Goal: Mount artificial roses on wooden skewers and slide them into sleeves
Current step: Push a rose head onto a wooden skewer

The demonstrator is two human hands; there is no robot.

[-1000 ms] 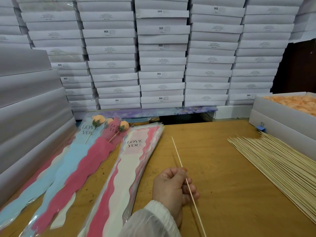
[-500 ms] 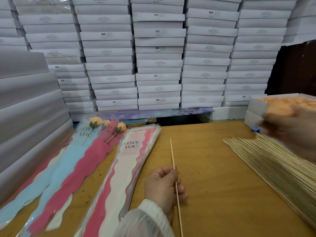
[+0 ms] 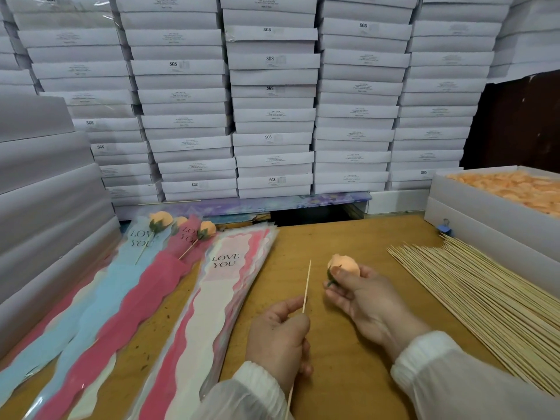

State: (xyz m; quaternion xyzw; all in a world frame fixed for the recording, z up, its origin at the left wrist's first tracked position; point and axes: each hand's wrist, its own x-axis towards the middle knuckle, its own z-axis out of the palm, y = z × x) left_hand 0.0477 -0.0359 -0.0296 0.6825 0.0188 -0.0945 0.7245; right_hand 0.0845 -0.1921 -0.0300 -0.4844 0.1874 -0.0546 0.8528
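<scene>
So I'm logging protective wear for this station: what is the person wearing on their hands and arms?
Both hands, left and right, are bare: no gloves, and no rings or watch show. Each arm is covered by a loose, thin, slightly see-through white sleeve, left and right, gathered into an elastic-looking cuff at the wrist. No markings show on the fabric.

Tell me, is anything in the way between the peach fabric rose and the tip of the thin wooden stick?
Nothing visible. The right hand holds the peach fabric rose just right of the thin wooden skewer, which the left hand pinches with its tip pointing up. Only bare wooden table shows in the gap between them.
</scene>
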